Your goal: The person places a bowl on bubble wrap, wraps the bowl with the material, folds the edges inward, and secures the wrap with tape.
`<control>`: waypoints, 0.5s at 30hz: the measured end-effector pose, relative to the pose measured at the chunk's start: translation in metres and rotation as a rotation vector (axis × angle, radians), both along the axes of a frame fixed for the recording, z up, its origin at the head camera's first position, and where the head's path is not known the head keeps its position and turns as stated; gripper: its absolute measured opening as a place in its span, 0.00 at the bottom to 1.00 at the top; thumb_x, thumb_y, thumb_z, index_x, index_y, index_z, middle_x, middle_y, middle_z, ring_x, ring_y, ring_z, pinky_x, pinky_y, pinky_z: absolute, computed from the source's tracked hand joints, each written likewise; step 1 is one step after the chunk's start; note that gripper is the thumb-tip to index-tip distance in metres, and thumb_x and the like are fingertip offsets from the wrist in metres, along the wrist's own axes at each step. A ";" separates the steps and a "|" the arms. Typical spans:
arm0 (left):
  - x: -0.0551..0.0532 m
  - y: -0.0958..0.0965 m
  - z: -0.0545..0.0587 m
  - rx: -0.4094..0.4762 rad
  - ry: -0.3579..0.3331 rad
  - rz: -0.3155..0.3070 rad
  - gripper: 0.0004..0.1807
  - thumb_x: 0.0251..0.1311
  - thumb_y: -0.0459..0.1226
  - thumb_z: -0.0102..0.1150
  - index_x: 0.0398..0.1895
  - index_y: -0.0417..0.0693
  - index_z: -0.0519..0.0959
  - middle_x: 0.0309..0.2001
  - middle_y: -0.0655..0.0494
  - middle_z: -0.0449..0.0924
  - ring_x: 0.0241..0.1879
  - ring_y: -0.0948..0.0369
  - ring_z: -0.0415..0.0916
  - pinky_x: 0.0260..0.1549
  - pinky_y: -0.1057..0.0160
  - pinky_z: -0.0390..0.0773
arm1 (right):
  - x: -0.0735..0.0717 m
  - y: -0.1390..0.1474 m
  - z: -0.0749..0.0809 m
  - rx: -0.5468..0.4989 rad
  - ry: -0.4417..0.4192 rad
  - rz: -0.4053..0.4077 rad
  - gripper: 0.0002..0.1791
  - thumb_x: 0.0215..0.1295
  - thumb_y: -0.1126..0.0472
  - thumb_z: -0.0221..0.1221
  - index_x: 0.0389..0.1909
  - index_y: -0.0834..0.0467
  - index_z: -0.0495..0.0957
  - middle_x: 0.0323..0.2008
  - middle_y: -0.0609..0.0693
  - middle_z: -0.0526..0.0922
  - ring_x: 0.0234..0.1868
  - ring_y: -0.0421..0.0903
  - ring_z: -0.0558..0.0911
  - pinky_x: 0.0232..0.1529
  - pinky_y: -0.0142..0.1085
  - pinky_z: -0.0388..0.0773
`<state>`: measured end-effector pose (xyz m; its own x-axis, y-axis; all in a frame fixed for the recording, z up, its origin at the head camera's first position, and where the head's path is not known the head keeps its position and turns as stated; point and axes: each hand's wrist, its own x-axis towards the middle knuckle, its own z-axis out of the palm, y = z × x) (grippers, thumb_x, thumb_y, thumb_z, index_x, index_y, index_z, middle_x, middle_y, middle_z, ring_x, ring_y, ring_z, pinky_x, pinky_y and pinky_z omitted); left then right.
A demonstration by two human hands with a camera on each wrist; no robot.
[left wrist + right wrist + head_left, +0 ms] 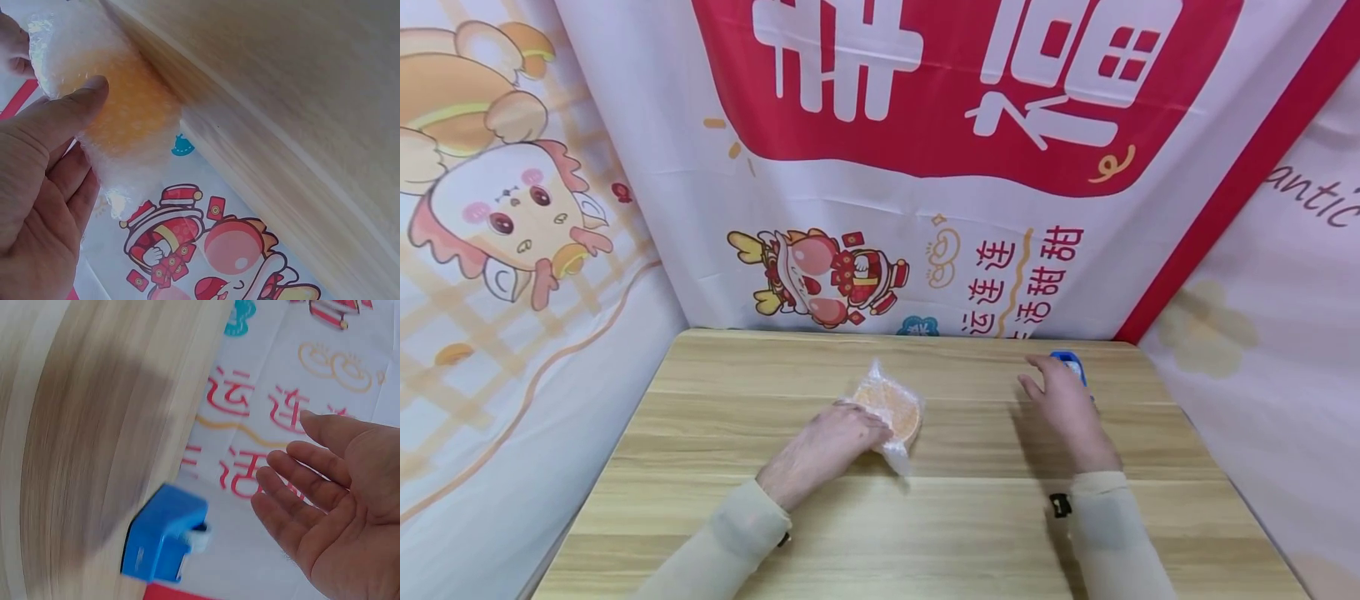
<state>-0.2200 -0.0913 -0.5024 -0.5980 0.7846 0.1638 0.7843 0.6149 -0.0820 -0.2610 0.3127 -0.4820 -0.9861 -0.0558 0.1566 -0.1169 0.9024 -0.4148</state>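
In my left hand [835, 446] is a round, flat orange thing [898, 408] wrapped in clear bubble wrap [895, 457]. The left wrist view shows the thumb [90, 94] pressing on one face of this package while the other fingers lie behind it. What the orange thing is exactly, the wrap keeps from showing. My right hand [1067, 408] hovers near the far right of the table, fingers loosely spread and holding nothing. Close by it stands a blue tape dispenser [159, 531] with a roll of tape [199, 537] in it, partly hidden by the hand in the head view.
Both arms reach over a wooden table [940, 533]. A printed cloth [722, 200] with red and white lettering hangs at its far edge. More printed cloth [625, 350] hangs along the left side, and another sheet [1285, 317] on the right.
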 end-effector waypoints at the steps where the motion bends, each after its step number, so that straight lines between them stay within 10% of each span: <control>1: 0.000 0.000 0.000 0.004 -0.004 0.003 0.14 0.73 0.31 0.77 0.54 0.59 0.93 0.55 0.61 0.98 0.55 0.61 0.94 0.62 0.58 0.94 | 0.000 0.004 0.000 0.006 -0.005 -0.008 0.28 0.90 0.59 0.63 0.78 0.74 0.77 0.74 0.79 0.82 0.77 0.78 0.81 0.81 0.73 0.77; 15: 0.005 -0.001 -0.003 0.036 -0.064 0.023 0.16 0.77 0.30 0.73 0.59 0.58 0.92 0.58 0.60 0.97 0.57 0.60 0.92 0.63 0.56 0.94 | 0.003 0.067 -0.002 0.012 -0.195 -0.221 0.34 0.89 0.58 0.64 0.79 0.80 0.70 0.74 0.86 0.75 0.75 0.83 0.77 0.79 0.78 0.76</control>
